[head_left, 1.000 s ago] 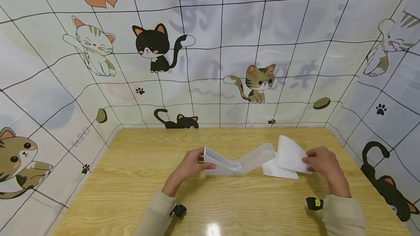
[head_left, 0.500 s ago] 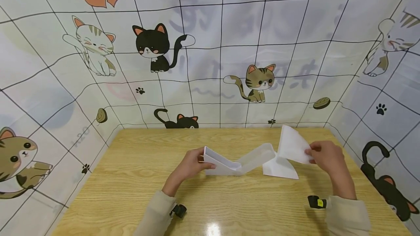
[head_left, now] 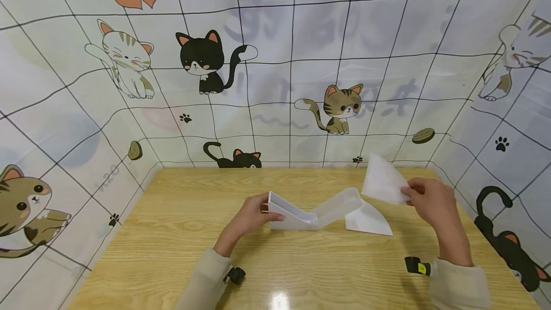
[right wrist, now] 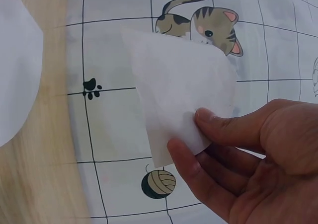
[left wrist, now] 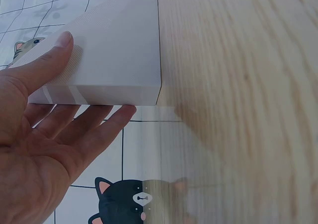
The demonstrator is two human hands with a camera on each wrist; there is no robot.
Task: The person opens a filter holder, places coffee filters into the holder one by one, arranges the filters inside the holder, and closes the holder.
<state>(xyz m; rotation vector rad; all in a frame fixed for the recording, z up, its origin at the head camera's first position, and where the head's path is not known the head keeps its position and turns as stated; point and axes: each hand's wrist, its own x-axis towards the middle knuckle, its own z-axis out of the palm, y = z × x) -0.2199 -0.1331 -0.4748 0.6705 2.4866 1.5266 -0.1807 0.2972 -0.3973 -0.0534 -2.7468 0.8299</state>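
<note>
A low white box (head_left: 290, 220) stands on the table with its translucent lid (head_left: 337, 208) swung out to the right. My left hand (head_left: 248, 218) grips the box's left end; in the left wrist view the thumb presses one side and the fingers lie along the end face. My right hand (head_left: 434, 201) pinches a fan-shaped white paper coffee filter (right wrist: 174, 85) by its lower corner, thumb against forefinger. That filter is up off the table. Another white filter (head_left: 369, 220) lies flat beside the lid, its left part hidden behind it.
The wooden table (head_left: 193, 252) ends at the back against a cat-print wall sheet (head_left: 275, 85), which also rises on both sides. Black wrist cameras (head_left: 236, 275) sit at each sleeve.
My right hand has lifted the pinched filter up and away from the one on the table, uncovering more of it. My left hand and the box have stayed put.
</note>
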